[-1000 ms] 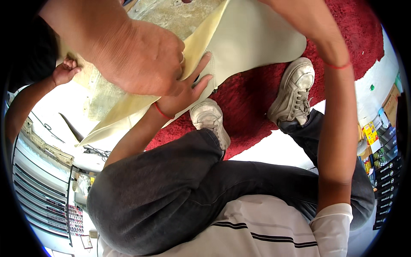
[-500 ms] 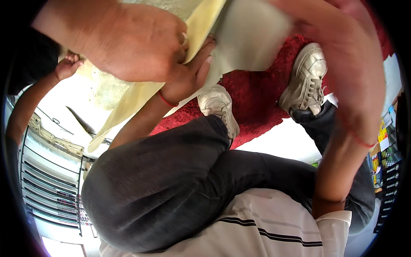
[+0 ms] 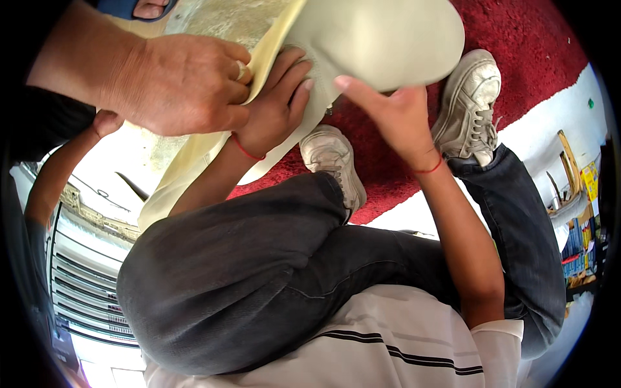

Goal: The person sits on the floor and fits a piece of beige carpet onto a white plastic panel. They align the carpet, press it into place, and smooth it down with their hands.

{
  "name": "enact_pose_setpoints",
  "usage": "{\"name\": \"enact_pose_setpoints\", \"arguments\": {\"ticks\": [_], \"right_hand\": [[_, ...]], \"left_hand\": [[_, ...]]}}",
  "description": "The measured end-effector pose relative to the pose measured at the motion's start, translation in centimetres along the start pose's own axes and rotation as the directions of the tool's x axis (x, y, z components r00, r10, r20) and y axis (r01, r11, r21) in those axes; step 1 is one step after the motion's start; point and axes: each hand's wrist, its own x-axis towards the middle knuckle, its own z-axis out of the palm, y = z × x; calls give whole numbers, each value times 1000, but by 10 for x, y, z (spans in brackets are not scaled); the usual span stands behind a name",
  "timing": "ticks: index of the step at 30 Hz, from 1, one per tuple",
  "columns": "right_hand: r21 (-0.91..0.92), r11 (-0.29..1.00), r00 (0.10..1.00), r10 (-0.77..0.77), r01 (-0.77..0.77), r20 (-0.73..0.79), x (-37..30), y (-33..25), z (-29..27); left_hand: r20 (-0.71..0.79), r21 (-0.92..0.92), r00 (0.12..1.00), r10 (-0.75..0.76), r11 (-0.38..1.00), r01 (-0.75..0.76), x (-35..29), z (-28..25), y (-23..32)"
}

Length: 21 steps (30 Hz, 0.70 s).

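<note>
A large cream panel (image 3: 388,39) of smooth, bendable sheet lies across the top of the view, its yellowish edge folded up on the left. My left hand (image 3: 275,97) rests on it with fingers stretched out, partly under the folded edge. My right hand (image 3: 394,119) is at the panel's lower right end; its thumb sticks out wide over the panel's edge, and the other fingers are blurred and partly hidden at that edge. Another person's hand (image 3: 187,84), with a ring, grips the folded yellowish edge (image 3: 275,39) beside my left hand.
Below the panel lies a red shaggy rug (image 3: 530,58), with my pale shoes (image 3: 475,97) on it. A further person's hand (image 3: 107,123) shows at the left. A black slatted rack (image 3: 90,284) stands at lower left, and shelves with small goods (image 3: 579,246) line the right rim.
My right hand has swung left and down to the panel's end. The panel's right part has moved up and right. My left hand and the ringed hand have shifted slightly left.
</note>
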Motion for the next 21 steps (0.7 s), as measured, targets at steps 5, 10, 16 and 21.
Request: {"name": "enact_pose_setpoints", "arguments": {"ticks": [5,10,16,21], "right_hand": [[106,978,983,181,-177,-24,4,13,8],[117,987,987,125,-113,-99,1,11,22],[314,902,944,326,-296,-47,-11,0,47],[103,994,993,47,-36,-106,5,16,53]], "left_hand": [[-27,-53,999,-26,998,24,-13,0,-7],[-135,-81,983,-127,990,117,-23,6,-4],[-123,-13,980,-157,988,156,-36,11,-14],[-252,-22,945,-208,978,209,-43,16,2]]}}
